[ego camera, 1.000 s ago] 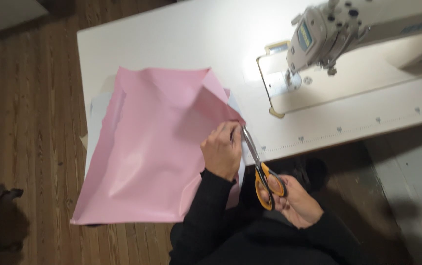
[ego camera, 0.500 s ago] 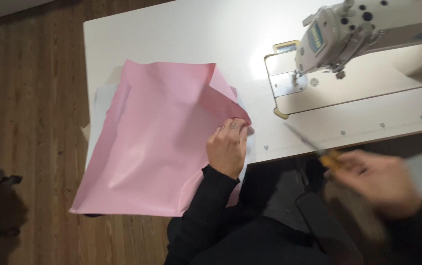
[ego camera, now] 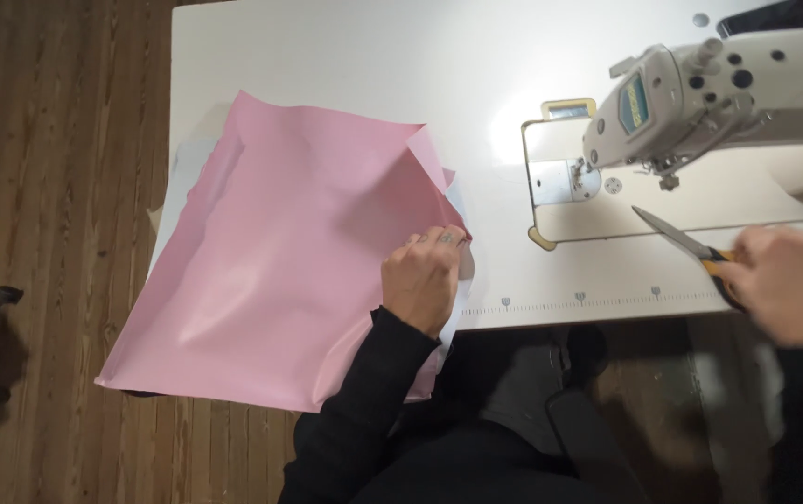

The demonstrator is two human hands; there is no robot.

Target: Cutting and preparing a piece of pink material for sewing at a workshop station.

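**Left hand pins the pink sheet, right hand carries scissors by the sewing machine**

I'm looking down on a white bench [ego camera: 345, 56] and my left hand [ego camera: 426, 277] lies knuckles up on the right edge of a big pink sheet [ego camera: 280, 252], fingers curled down onto it, pressing rather than gripping. The sheet sprawls across the left half of the bench, its near corner hanging off the front edge over the wooden floor [ego camera: 47, 187]. Its right-hand corner is folded up, with a pale layer showing just beneath.

Over on the right, my right hand [ego camera: 789, 285] is blurred but closed around the orange handles of a pair of scissors [ego camera: 677, 235]. The blades point up and left, closed as far as I can tell, over the flat bed of the white sewing machine [ego camera: 700, 103]. The two hands sit well apart.
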